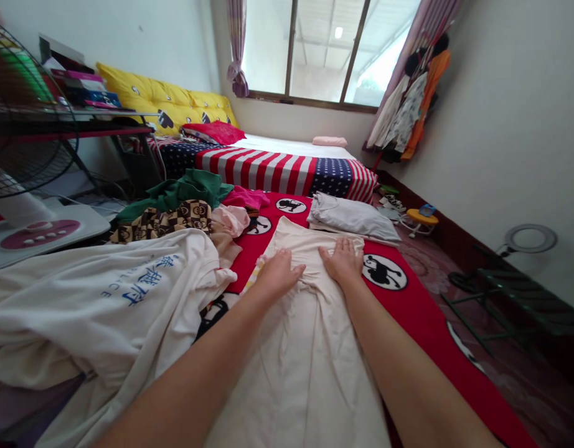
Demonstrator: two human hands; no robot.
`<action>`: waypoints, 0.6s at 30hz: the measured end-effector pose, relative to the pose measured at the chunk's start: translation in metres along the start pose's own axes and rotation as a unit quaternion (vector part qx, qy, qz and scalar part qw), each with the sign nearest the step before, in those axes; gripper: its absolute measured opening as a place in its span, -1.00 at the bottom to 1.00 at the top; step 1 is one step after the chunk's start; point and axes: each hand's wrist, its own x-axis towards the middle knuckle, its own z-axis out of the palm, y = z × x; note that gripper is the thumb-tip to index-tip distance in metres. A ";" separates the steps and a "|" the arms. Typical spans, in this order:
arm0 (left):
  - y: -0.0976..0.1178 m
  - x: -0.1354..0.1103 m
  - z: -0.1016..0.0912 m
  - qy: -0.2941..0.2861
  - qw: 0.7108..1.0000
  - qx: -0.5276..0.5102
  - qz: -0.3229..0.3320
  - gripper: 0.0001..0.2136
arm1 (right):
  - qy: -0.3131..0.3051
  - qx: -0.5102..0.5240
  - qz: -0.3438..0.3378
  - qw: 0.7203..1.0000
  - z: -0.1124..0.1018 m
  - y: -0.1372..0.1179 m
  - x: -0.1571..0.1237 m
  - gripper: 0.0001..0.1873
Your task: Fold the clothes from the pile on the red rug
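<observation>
I saw left hand (280, 272), right hand (343, 261) pressed flat, fingers open, on cream garment (308, 354); bunched fabric between risked setting creases.

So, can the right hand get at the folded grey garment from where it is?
Probably yes: the right hand rests flat on the cream garment, and the folded grey garment lies just past its fingertips, nothing between.

Left hand (280, 272) and right hand (343, 261) side by side, palms down on the upper end of a cream garment (305, 354), laid out over a red blanket (422, 311) with round black-and-white prints. Just left, a white T-shirt (128, 286) with blue lettering. Beyond it, a heap of green, checked and pink clothes (184, 208). Ahead of the hands and apart from them, a folded grey garment (352, 218).
</observation>
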 end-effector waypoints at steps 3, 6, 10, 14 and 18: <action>0.009 0.016 -0.022 -0.040 0.998 0.051 0.028 -0.58 | 0.005 0.005 -0.001 1.000 0.000 0.000 0.000 -0.15; 0.023 0.040 -0.026 -0.025 0.992 0.071 0.105 -0.63 | 0.009 0.008 -0.002 1.000 0.000 0.000 -0.001 -0.18; 0.024 0.067 -0.001 -0.036 0.981 0.066 0.180 -0.59 | 0.010 0.011 -0.004 1.000 0.001 0.001 0.000 -0.19; 0.006 0.077 0.026 -0.010 0.983 0.091 0.161 -0.47 | 0.006 0.018 0.001 1.000 0.001 0.002 0.002 -0.17; -0.001 0.076 0.036 0.045 0.986 0.115 0.115 -0.42 | -0.004 0.029 0.004 1.000 0.000 0.003 0.002 -0.18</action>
